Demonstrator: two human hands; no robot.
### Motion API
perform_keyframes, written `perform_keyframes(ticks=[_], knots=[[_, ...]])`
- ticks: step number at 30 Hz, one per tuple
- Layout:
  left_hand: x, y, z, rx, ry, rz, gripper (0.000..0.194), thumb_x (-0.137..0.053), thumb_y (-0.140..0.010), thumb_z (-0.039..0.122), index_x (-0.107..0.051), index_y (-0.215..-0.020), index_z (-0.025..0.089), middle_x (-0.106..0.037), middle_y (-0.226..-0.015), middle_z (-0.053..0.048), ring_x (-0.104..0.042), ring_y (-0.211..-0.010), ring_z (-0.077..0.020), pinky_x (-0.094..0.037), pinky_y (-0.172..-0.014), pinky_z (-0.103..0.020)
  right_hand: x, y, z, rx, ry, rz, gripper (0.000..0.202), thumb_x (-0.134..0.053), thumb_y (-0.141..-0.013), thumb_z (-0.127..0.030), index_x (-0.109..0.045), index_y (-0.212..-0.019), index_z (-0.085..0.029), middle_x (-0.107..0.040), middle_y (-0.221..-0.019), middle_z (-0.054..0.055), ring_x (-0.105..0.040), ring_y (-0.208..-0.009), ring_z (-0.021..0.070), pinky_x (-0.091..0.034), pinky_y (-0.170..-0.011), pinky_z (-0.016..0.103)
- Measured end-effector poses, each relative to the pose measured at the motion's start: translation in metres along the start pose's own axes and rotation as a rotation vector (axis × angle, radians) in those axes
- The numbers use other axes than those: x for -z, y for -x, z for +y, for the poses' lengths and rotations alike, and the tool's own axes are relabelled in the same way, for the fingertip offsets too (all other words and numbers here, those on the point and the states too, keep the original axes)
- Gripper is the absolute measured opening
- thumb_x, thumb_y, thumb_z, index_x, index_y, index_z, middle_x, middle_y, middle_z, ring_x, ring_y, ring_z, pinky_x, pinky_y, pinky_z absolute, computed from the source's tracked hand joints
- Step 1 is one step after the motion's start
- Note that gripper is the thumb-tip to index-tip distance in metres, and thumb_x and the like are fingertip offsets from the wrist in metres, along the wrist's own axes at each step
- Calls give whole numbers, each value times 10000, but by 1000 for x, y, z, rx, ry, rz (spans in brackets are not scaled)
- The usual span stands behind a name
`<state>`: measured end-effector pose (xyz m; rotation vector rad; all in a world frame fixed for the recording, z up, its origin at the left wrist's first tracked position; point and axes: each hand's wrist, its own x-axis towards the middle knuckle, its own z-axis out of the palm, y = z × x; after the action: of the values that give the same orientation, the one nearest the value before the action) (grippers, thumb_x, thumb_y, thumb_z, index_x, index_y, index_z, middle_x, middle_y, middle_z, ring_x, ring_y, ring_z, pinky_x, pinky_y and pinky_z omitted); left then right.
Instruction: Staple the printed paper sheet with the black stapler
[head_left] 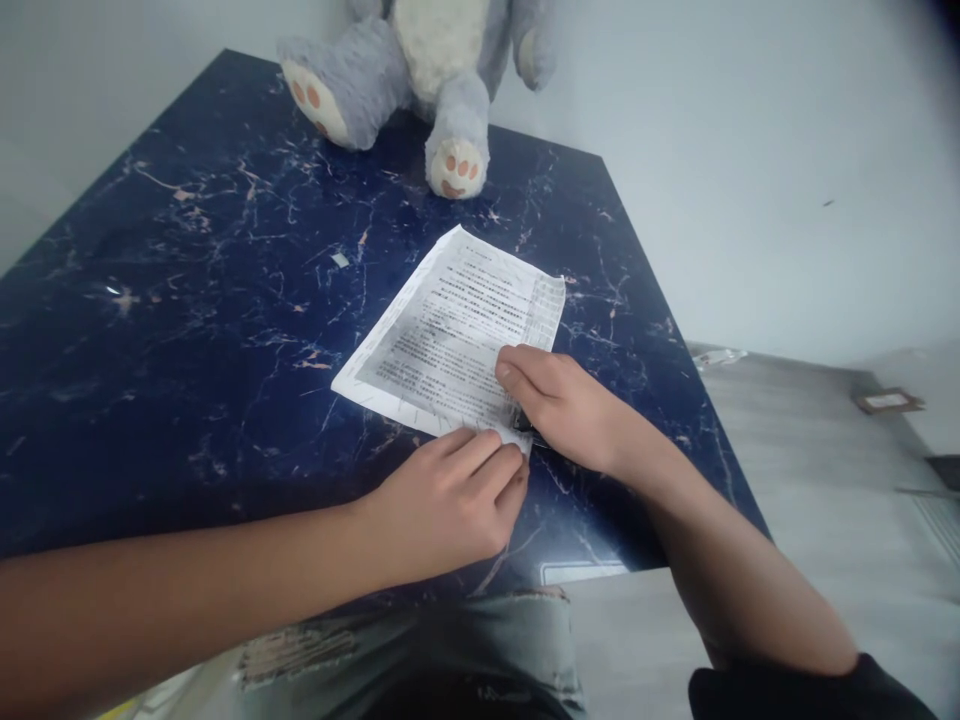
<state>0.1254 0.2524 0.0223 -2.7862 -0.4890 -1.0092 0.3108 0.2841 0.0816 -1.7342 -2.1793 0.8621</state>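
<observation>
**Left hand (450, 490) and right hand (562, 395) close together on a printed paper (442, 335)**

The left hand curls its fingers in at the paper's near right corner, grasping it, with the thumb hidden beneath. The right hand bends over the paper's right side, thumb and forefinger tips above the print; a small dark object (523, 420) shows just under it, mostly covered, and whether that hand grips it cannot be told.

The paper lies aslant on a dark blue marbled table (187, 390), near the person's side, its far right corner slightly lifted. A small pale scrap (340, 260) lies to the left of the paper. Beyond, at the table's far edge, sits a grey stuffed toy (442, 50), one foot pointing toward the paper. Below the hands are the person's ripped jeans (420, 650); to the right spreads a pale floor (802, 450).
</observation>
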Motion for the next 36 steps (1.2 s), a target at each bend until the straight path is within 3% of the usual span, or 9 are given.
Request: perform_keyframes(ticks=[11, 19, 23, 26, 30, 33, 36], knots=[[-1, -1, -1, -2, -2, 9, 147, -637, -932, 44, -752, -874, 116, -728, -811, -65, -656, -744, -182, -576, -664, -322, -7, -1, 0, 19, 146, -6, 307, -321, -1095, -224, -398, -797, -227, -564, -796, 39, -494, -741, 189, -371, -736, 352], [-1, 1, 2, 0, -11, -6, 126, -657, -916, 45, -757, -891, 118, -716, -777, -58, -665, -745, -180, -576, -659, -302, -25, -1, 0, 210, 683, -2, 286, -333, -951, -15, -566, -860, -154, -598, -911, 155, -496, -867, 270, -398, -771, 394], [-2, 3, 2, 5, -1, -41, 146, -636, -925, 49, -745, -867, 126, -698, -752, -49, -656, -732, -174, -573, -655, -297, -33, -6, -5, 94, 717, 26, 287, -338, -968, -26, -608, -937, -118, -603, -995, 201, -508, -952, 312, -404, -741, 393], [-2, 5, 0, -16, 4, -62, 145, -624, -927, 44, -747, -920, 118, -714, -804, -59, -668, -779, -182, -580, -684, -304, -21, -8, -1, 146, 453, -38, 278, -371, -1010, -92, -583, -850, -172, -610, -936, 157, -518, -918, 292, -409, -763, 398], [-1, 6, -4, -27, -4, -138, 185, -591, -922, 16, -739, -956, 121, -719, -866, -69, -664, -818, -193, -581, -708, -320, 20, -4, 20, 222, 132, -146, 349, -424, -1102, -421, -545, -846, -215, -605, -849, 54, -514, -747, 204, -404, -697, 350], [0, 6, -5, 13, 17, -171, 211, -571, -913, 7, -732, -971, 130, -708, -880, -67, -654, -827, -196, -576, -709, -326, 47, -1, 37, 285, 15, -347, 426, -660, -956, -621, -564, -863, -217, -601, -819, 15, -483, -680, 164, -366, -617, 307], [2, 6, -5, 64, 59, -207, 189, -583, -905, 49, -734, -985, 129, -707, -945, -92, -651, -882, -222, -585, -737, -353, 60, -2, 49, 332, -54, -520, 432, -827, -799, -589, -627, -874, -213, -629, -781, -3, -493, -648, 150, -369, -588, 283]])
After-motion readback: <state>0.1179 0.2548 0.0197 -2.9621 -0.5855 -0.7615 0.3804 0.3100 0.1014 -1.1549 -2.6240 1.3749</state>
